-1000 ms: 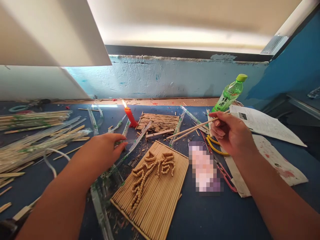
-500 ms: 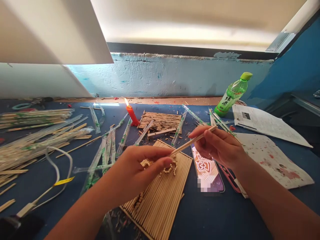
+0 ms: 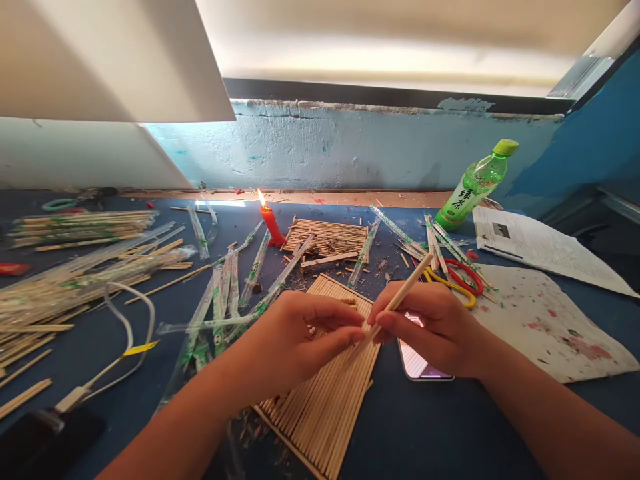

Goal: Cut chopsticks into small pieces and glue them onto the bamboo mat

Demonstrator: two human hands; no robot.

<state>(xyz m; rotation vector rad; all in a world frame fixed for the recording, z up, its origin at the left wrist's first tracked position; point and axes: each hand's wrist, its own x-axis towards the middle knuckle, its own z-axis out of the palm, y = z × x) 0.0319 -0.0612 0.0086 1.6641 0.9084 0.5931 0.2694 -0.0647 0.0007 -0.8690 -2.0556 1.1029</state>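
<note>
Both the left hand point(image 3: 300, 340) and the right hand point(image 3: 430, 327) are pinching one wooden stick point(image 3: 400, 299) above the stick mat point(image 3: 320, 413).

The stick mat point(image 3: 325, 407) was pale matt wood; the wrappers point(image 3: 220, 300) glossy clear plastic; the candle point(image 3: 273, 227) smooth red wax.

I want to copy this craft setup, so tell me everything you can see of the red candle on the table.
The red candle is a short, slim stick of what looks like wax, standing on the blue table near the far wall. It leans with its top tilted toward the left, and is lit, with a small yellow flame at the top. Its base looks set directly on the tabletop, no holder visible. A small mat of wooden sticks lies just to its right. Neither hand touches it.
</note>
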